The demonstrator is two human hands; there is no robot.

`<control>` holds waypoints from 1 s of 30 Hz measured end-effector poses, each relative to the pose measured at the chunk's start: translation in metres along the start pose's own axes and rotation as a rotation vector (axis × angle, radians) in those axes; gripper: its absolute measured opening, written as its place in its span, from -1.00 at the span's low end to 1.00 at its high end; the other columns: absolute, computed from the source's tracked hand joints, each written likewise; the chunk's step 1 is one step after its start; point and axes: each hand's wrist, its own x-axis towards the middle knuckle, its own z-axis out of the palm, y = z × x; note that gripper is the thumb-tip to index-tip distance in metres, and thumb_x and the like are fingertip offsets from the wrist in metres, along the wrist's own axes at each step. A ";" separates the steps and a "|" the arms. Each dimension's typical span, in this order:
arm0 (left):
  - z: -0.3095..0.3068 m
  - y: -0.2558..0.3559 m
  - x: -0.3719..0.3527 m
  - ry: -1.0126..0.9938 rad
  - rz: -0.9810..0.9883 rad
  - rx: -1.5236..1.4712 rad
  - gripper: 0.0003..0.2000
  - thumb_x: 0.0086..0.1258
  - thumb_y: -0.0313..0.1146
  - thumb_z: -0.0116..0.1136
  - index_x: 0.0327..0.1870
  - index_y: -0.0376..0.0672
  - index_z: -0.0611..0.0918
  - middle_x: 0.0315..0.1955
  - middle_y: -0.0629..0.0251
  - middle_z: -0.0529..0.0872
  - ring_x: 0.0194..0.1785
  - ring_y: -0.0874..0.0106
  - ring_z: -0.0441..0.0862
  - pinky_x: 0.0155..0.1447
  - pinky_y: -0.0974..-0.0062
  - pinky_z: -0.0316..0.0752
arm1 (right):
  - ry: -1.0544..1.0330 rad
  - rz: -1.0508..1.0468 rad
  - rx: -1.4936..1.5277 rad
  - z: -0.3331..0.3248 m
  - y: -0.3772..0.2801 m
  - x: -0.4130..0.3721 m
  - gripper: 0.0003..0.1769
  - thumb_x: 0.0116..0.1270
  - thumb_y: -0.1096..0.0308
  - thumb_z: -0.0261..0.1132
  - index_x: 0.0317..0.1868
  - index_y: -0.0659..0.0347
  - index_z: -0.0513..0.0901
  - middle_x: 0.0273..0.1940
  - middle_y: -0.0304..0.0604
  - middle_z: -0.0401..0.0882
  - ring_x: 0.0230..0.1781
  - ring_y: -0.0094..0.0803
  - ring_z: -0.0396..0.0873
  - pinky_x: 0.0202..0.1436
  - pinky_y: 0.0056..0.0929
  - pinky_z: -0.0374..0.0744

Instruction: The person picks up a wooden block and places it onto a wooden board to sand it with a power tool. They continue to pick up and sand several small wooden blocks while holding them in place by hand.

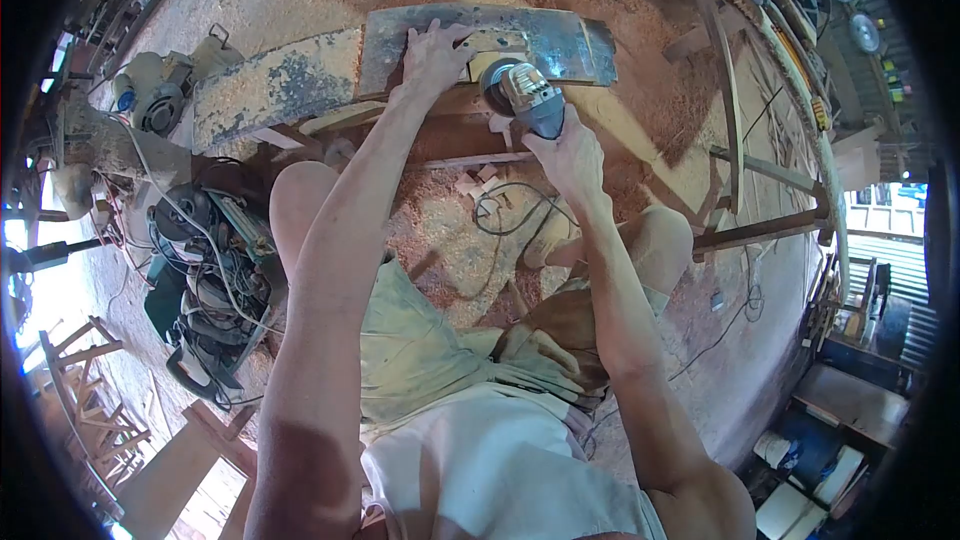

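Observation:
My right hand (570, 155) is wrapped round the dark rear body of an angle grinder (530, 92). The grinder's round disc lies against or just over a small pale wood piece (484, 66) on the bench; exact contact cannot be made out. My left hand (435, 58) lies on the worn, dark-stained bench board (385, 45), left of the grinder. Its fingers are spread and reach to the edge of the wood piece, seemingly steadying it.
Small wood offcuts (487, 183) and a looped black cable (515, 208) lie on the sawdust floor between my legs. Several power tools with tangled cords (205, 240) are piled at left. A wooden frame (770, 225) stands at right, shelves (850, 405) beyond it.

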 end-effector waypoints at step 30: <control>-0.001 0.006 0.001 0.023 -0.047 0.029 -0.48 0.58 0.00 0.34 0.53 0.20 0.75 0.59 0.18 0.68 0.75 -0.05 0.42 0.87 -0.34 -0.02 | 0.006 0.013 -0.034 -0.002 -0.020 -0.001 -0.34 0.29 0.00 0.58 0.21 0.31 0.69 -0.04 0.40 0.85 0.07 0.40 0.81 0.19 0.21 0.69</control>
